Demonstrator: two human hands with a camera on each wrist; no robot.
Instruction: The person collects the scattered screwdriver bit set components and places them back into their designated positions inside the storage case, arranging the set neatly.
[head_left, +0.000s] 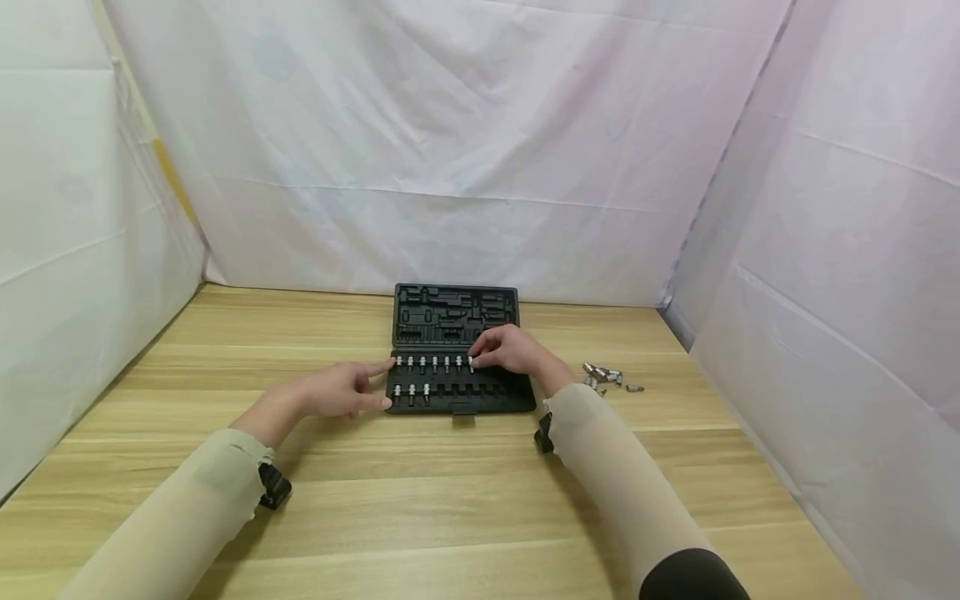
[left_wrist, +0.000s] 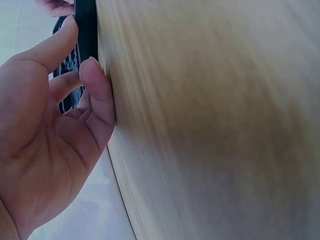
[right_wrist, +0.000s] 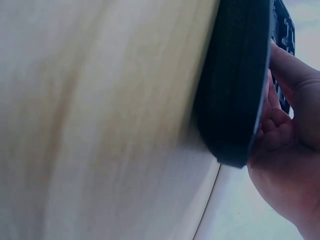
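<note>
An open black tool case [head_left: 462,400] lies on the table, with a row of silver bit sockets [head_left: 435,365] along its back slots and 3 more bit sockets [head_left: 412,393] at the front left. My right hand [head_left: 513,350] pinches a bit socket [head_left: 471,364] at the right end of the back row. Whether that one is fully seated I cannot tell. At the case's left edge, my left hand [head_left: 341,392] touches with outstretched thumb and index finger. In the left wrist view, its other fingers bend loosely beside the case. The case's side wall [right_wrist: 232,90] hides the right fingertips in the right wrist view.
Several loose bit sockets [head_left: 602,375] lie in a small pile on the wooden table [head_left: 420,500], right of the case. The raised lid [head_left: 456,315] stands behind the case's base. White sheets [head_left: 450,167] hang at the back and both sides.
</note>
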